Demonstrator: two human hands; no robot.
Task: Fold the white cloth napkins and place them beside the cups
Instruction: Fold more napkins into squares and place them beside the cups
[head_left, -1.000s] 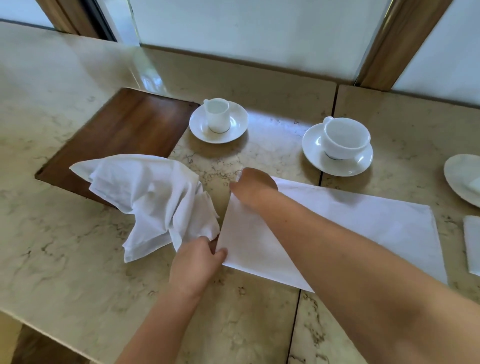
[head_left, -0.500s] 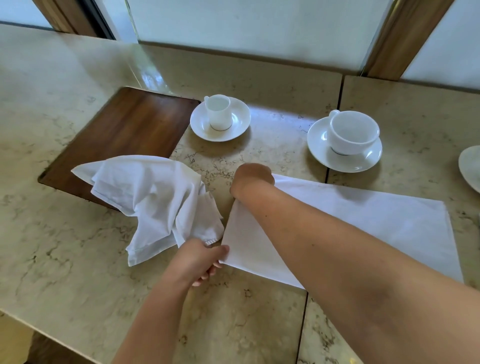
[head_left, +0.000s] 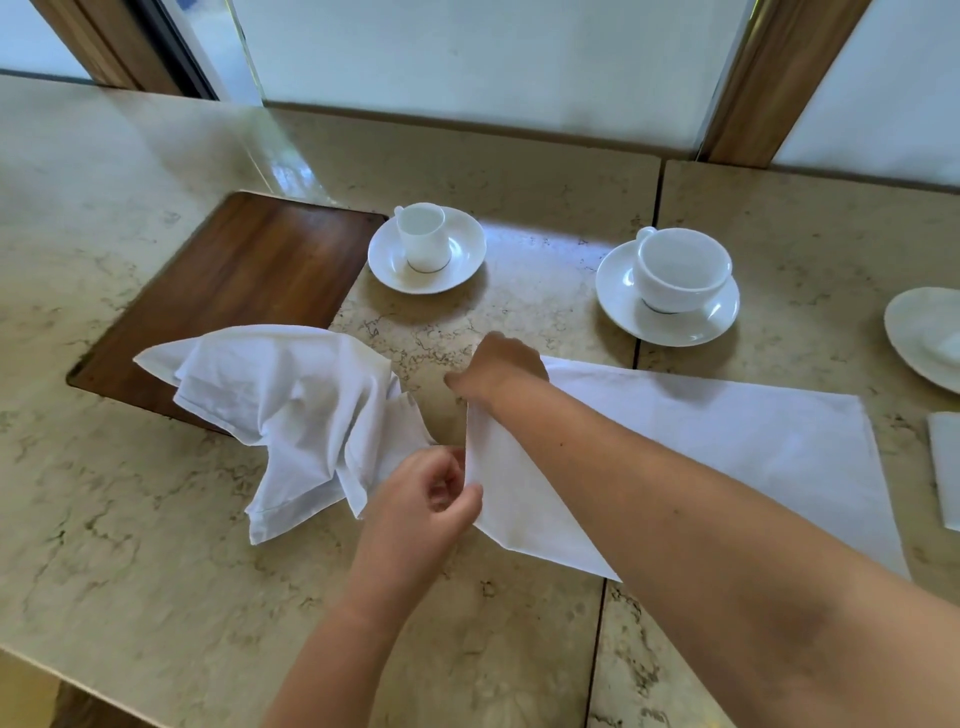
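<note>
A flat white napkin (head_left: 727, 441) lies spread on the marble table, in front of the large white cup (head_left: 680, 270) on its saucer. My right hand (head_left: 498, 369) reaches across and grips the napkin's far left corner with curled fingers. At the near left edge, my left hand (head_left: 421, 499) pinches the cloth between thumb and fingers. A second, crumpled white napkin (head_left: 291, 405) lies in a heap just left of my hands, partly on a wooden board. A small white cup (head_left: 423, 236) stands on its saucer behind the heap.
The dark wooden board (head_left: 234, 291) lies on the table at the left. A white plate (head_left: 919, 338) and a folded white napkin (head_left: 945, 467) sit at the right edge. The table's front edge (head_left: 130, 691) runs close below my left arm.
My left hand has slid a little toward me along the flat napkin's left edge and now pinches it. My right hand stays on the far left corner.
</note>
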